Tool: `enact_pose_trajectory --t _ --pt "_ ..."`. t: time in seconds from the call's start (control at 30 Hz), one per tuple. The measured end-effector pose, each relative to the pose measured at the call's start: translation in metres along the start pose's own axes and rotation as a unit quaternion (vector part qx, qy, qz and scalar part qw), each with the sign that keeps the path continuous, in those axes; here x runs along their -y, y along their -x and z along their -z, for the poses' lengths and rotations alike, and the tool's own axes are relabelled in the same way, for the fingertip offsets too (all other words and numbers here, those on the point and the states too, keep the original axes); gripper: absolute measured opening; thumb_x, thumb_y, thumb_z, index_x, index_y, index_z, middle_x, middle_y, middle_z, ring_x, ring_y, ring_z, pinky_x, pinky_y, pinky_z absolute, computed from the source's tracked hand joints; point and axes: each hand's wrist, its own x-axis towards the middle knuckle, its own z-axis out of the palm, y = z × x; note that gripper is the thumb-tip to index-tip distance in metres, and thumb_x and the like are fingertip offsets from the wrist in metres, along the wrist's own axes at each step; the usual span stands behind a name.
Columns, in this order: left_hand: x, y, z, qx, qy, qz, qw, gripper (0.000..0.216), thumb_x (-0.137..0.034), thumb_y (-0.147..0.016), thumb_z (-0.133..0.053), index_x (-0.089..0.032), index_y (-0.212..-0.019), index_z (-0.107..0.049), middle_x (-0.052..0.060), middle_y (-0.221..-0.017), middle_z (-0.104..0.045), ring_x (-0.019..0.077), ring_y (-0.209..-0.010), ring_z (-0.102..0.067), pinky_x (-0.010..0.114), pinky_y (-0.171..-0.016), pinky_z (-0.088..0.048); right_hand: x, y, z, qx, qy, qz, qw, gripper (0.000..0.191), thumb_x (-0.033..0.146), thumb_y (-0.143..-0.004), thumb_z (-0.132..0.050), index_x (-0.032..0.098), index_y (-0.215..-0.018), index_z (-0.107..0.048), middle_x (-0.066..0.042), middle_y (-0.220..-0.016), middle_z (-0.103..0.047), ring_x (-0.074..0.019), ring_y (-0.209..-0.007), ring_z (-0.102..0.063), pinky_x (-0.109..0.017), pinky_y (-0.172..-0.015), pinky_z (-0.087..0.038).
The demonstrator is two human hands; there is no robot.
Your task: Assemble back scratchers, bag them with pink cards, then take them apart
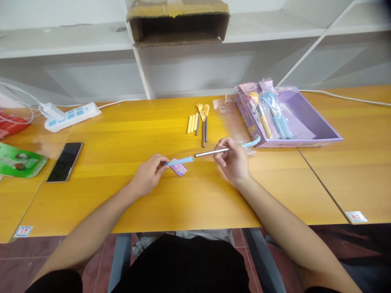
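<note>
My left hand [149, 173] pinches a light blue tube-shaped handle [180, 161] just above the yellow table [122, 195], its open end pointing right. My right hand [233, 160] is closed on a thin metal rod [210, 153] with a blue head [253, 142] at its far end. The rod's bare tip points at the handle's opening, with a small gap between them. A small pink packet [179, 169] lies under the handle.
Yellow handles [192, 123] and two yellow-headed metal rods [204, 124] lie behind the hands. A purple box [305, 122] holds bagged tools [269, 116] at right. A phone [65, 161], power strip [71, 116] and green packet [20, 160] sit left. A cardboard box [179, 22] rests on the shelf.
</note>
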Motion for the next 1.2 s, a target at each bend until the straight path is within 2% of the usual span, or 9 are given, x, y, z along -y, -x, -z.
enact_pose_trajectory --t 0.37,0.6,0.73,0.83,0.93,1.07,1.2 --pt "-0.0028 0.0004 0.0005 -0.012 -0.023 -0.007 1.000 0.016 -0.033 -0.111 -0.055 -0.023 -0.118 -0.064 0.006 -0.108 -0.071 0.0200 -0.094 -0.068 0.035 -0.086 -0.058 0.0026 0.0035 -0.0044 -0.007 0.036 0.010 0.999 0.038 0.060 -0.092 -0.073 0.024 -0.084 -0.064 0.003 -0.061 -0.063 -0.0089 -0.040 -0.039 -0.025 -0.042 -0.026" --pt "-0.0028 0.0030 0.0028 -0.071 -0.029 -0.035 0.996 0.015 -0.034 -0.110 -0.059 -0.023 -0.116 -0.067 0.005 -0.102 -0.072 0.0172 -0.085 -0.068 0.032 -0.080 -0.058 0.0074 0.0032 -0.0021 -0.024 0.079 0.040 0.996 0.041 0.064 -0.094 -0.072 0.025 -0.084 -0.065 0.002 -0.061 -0.063 -0.0101 -0.042 -0.039 -0.026 -0.044 -0.028" --pt "-0.0040 0.0055 0.0031 -0.104 -0.011 -0.058 0.993 0.014 -0.034 -0.108 -0.066 -0.023 -0.116 -0.070 0.004 -0.102 -0.074 0.0148 -0.080 -0.068 0.030 -0.076 -0.058 0.0085 0.0015 0.0004 -0.005 0.079 0.026 0.997 0.041 0.063 -0.093 -0.075 0.024 -0.084 -0.067 0.001 -0.067 -0.066 -0.0103 -0.046 -0.043 -0.026 -0.046 -0.033" --pt "-0.0051 0.0064 0.0030 -0.126 0.013 -0.054 0.991 0.013 -0.032 -0.108 -0.067 -0.023 -0.116 -0.071 0.003 -0.103 -0.075 0.0133 -0.078 -0.068 0.029 -0.076 -0.058 0.0077 0.0007 0.0022 0.018 0.069 0.008 0.997 0.039 0.058 -0.093 -0.076 0.023 -0.080 -0.068 0.000 -0.063 -0.064 -0.0104 -0.045 -0.045 -0.025 -0.044 -0.030" --pt "-0.0047 0.0062 0.0019 -0.127 0.049 -0.045 0.990 0.013 -0.030 -0.108 -0.067 -0.022 -0.116 -0.072 0.004 -0.105 -0.076 0.0130 -0.079 -0.070 0.029 -0.077 -0.059 0.0052 0.0013 0.0027 0.028 0.068 -0.007 0.997 0.039 0.057 -0.094 -0.076 0.023 -0.076 -0.067 0.001 -0.057 -0.062 -0.0104 -0.043 -0.043 -0.025 -0.041 -0.027" --pt "-0.0023 0.0053 0.0000 -0.110 0.095 -0.003 0.989 0.017 -0.035 -0.108 -0.067 -0.021 -0.115 -0.072 0.005 -0.104 -0.077 0.0130 -0.076 -0.071 0.030 -0.075 -0.059 0.0010 0.0025 0.0016 0.016 0.054 -0.013 0.998 0.041 0.061 -0.093 -0.076 0.023 -0.079 -0.068 0.002 -0.055 -0.060 -0.0100 -0.041 -0.041 -0.025 -0.041 -0.028" --pt "-0.0013 0.0041 0.0006 -0.091 0.084 0.001 0.992 0.017 -0.035 -0.107 -0.068 -0.021 -0.115 -0.075 0.003 -0.098 -0.076 0.0130 -0.074 -0.069 0.029 -0.074 -0.059 0.0008 0.0015 0.0015 -0.001 0.039 0.004 0.999 0.042 0.061 -0.093 -0.077 0.022 -0.079 -0.070 0.001 -0.059 -0.063 -0.0092 -0.043 -0.042 -0.024 -0.043 -0.030"
